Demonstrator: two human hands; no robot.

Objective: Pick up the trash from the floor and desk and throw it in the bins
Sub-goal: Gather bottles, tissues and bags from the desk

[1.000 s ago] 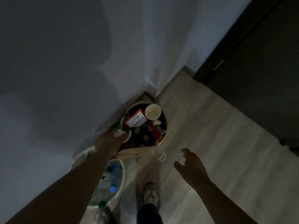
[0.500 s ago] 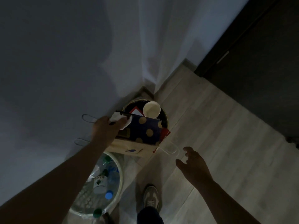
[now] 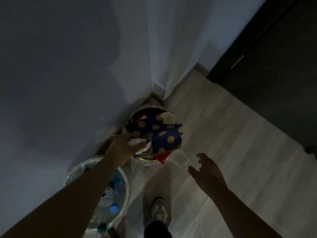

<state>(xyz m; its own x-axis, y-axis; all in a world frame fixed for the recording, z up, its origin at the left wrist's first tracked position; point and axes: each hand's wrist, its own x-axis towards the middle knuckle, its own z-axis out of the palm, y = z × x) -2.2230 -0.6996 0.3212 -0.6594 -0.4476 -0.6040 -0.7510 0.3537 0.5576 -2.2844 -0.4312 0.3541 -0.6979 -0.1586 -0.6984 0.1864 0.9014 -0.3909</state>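
Note:
My left hand (image 3: 122, 147) grips a crumpled white tissue (image 3: 139, 144) and the edge of a dark blue paper bag with gold dots (image 3: 161, 134). The bag lies tilted across the round bin (image 3: 137, 112) in the wall corner, covering most of its opening. A paper cup (image 3: 167, 118) and a red item show inside the bin behind the bag. One white bag handle (image 3: 181, 158) hangs over the floor. My right hand (image 3: 208, 170) hovers above the floor to the right of the bin, fingers spread and holding nothing.
A second bin (image 3: 126, 182) lined with clear plastic stands nearer to me on the left and holds plastic bottles with blue and green caps. My shoe (image 3: 159, 212) is on the pale wood floor. White walls meet behind the bins; a dark door stands at right.
My left hand has turned the dotted bag and pushed it further over the corner bin, so it now covers more of the opening. My right hand stays open beside the bin.

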